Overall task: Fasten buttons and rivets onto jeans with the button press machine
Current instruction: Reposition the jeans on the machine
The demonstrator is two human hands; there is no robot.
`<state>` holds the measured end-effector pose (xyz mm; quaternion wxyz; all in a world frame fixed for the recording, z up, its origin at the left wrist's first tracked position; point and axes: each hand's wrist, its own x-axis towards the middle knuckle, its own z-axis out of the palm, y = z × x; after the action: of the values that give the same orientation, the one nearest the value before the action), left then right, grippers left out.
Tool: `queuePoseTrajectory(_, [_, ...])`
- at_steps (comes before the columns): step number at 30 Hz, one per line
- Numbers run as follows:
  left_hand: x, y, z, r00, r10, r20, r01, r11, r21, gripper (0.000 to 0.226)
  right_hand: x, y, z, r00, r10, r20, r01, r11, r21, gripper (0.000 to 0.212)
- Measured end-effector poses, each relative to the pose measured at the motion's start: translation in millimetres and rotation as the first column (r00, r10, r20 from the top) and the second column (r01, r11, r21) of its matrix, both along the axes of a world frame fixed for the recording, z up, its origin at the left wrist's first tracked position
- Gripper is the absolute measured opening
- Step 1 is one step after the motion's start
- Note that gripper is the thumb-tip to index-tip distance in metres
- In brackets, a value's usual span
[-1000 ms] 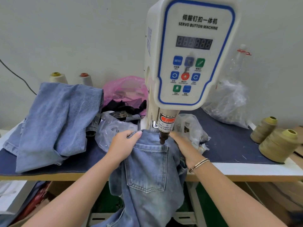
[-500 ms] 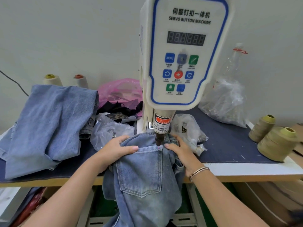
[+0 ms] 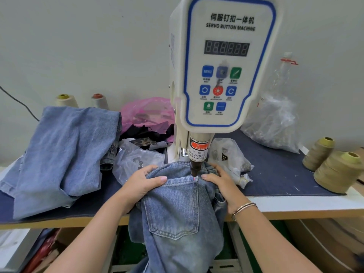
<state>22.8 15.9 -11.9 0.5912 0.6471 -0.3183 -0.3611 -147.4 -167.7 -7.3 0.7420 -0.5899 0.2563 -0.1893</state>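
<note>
A white servo button machine stands at the centre of the table, its dark punch pointing down. Light blue jeans hang over the table's front edge, back pocket facing me. The pocket's top right corner, with a pink mark, sits right under the punch. My left hand grips a fold of denim left of the pocket, thumb on top. My right hand holds the waistband just right of the punch, fingers curled over the fabric.
A pile of folded jeans lies at the left. Clear plastic bags of metal parts sit beside the machine, a bigger bag at back right. Olive thread cones stand at the right edge. A pink bag lies behind.
The jeans were shifted so the pocket corner came under the punch. My left hand moved from the waistband down onto the pocket's left edge; my right hand stayed beside the punch.
</note>
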Motion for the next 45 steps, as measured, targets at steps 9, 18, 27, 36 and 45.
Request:
queuePoseTrajectory(9, [-0.8, -0.6, 0.4, 1.000, 0.016, 0.003, -0.016, 1.000, -0.003, 0.043, -1.2, 1.5, 0.4, 1.000, -0.007, -0.001, 0.007, 1.000, 0.016, 0.028])
queuePoseTrajectory(18, [-2.9, -1.2, 1.9, 1.000, 0.031, 0.000, -0.031, 1.000, -0.007, 0.041, -0.7, 1.7, 0.5, 1.000, -0.007, 0.006, 0.007, 1.000, 0.022, 0.031])
queuePoseTrajectory(27, [-4.8, 0.3, 4.2, 1.000, 0.023, 0.000, -0.023, 1.000, -0.017, 0.039, -1.3, 2.2, 0.2, 1.000, -0.017, 0.001, 0.017, 1.000, 0.014, 0.030])
queuePoseTrajectory(36, [-4.4, 0.8, 3.5, 1.000, 0.024, -0.011, -0.024, 0.999, -0.024, 0.040, -0.7, 3.6, 2.8, 1.000, -0.022, -0.017, 0.022, 1.000, 0.011, 0.030])
queuePoseTrajectory(45, [-5.2, 0.8, 3.9, 1.000, 0.023, -0.021, -0.023, 0.999, -0.035, 0.039, -0.9, 3.4, 4.8, 0.999, -0.017, -0.028, 0.017, 1.000, 0.005, 0.025])
